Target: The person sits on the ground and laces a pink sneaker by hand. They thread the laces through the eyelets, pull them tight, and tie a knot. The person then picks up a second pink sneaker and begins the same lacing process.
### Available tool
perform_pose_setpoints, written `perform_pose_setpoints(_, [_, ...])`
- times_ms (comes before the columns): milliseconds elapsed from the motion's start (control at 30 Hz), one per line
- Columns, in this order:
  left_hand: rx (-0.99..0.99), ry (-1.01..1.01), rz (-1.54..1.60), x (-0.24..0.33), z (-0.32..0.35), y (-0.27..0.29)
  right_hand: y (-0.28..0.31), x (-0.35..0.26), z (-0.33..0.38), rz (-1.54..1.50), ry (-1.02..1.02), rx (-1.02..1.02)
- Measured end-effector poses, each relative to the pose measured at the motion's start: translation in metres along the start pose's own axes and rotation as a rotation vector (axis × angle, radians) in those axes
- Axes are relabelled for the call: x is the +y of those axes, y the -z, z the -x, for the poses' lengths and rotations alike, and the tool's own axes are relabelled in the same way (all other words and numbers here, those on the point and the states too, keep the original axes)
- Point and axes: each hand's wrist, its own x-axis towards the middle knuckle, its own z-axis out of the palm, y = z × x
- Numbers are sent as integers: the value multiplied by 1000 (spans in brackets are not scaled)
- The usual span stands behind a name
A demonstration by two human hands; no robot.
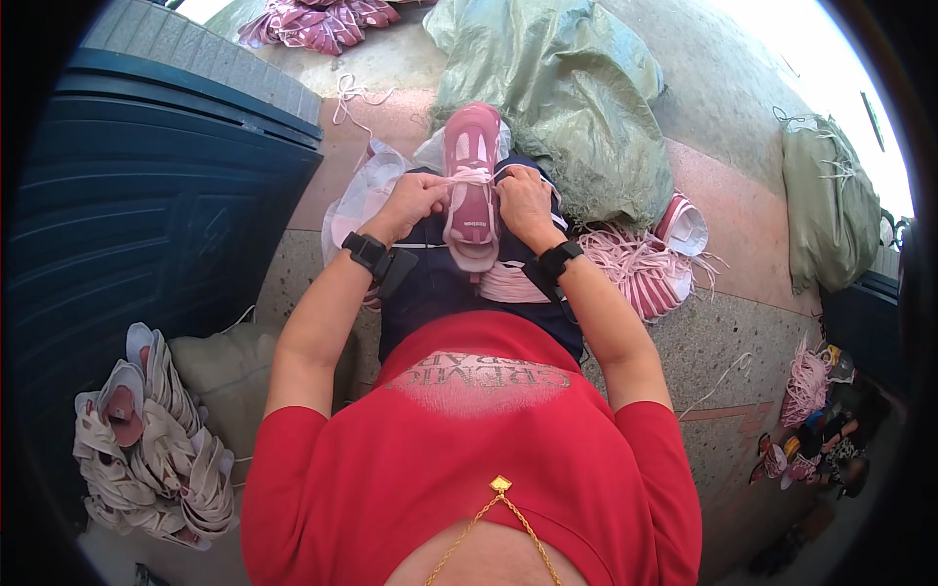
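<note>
On the person's lap, over dark navy trousers [440,288], lay a pink and white lace-up sports shoe [472,186], its toe pointing away from the body and its heel nearest the red shirt [469,449]. Left of the shoe, the left hand [415,200] was closed in a narrow pinch on a pale pink shoelace [472,176] that crossed the shoe's upper; right of the shoe, the right hand [523,200] gripped the other end of that lace, fingers curled tight. Both hands touched the shoe's sides. Each wrist wore a black band: the left band [369,252] and the right band [559,259]. Beyond the shoe's toe sat a large grey-green woven sack [567,88], crumpled on the speckled stone floor [723,322]. Just right of the shoe, past the right forearm, a heap of loose pink laces [635,269] lay beside another pink and white shoe [682,227]. Well left of the shoe stood a dark blue panelled door [147,195], and below it a stack of beige shoes [147,439]. Far beyond the shoe, near the top edge, lay a pile of dark pink shoes [322,21]. A second grey-green sack [831,195] stood well to the right.
</note>
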Motion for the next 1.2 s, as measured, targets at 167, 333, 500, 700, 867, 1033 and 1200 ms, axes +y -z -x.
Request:
perform_pose_setpoints(167, [219,-163,-296,-10,2,-3,-2,-11,-7,292,193,14])
perform_pose_setpoints(333, [379,-464,-818,-16,-3,-5,0,-10,-8,280,191,49])
perform_pose_setpoints(500, [378,-471,-1084,-16,-9,-8,-3,-4,-8,200,48,89])
perform_pose_setpoints(700, [356,-455,-1087,-9,-16,-8,-1,-5,-8,209,44,18])
perform_pose_setpoints(867, [512,-319,-938,-1,-4,-23,10,-17,0,184,29,-61])
perform_pose_setpoints(1033, [446,-284,-1087,-1,13,-32,17,-18,1,99,-68,-253])
perform_pose_setpoints(1200, [337,-256,-909,-11,-2,-20,10,-5,1,-3,-83,-246])
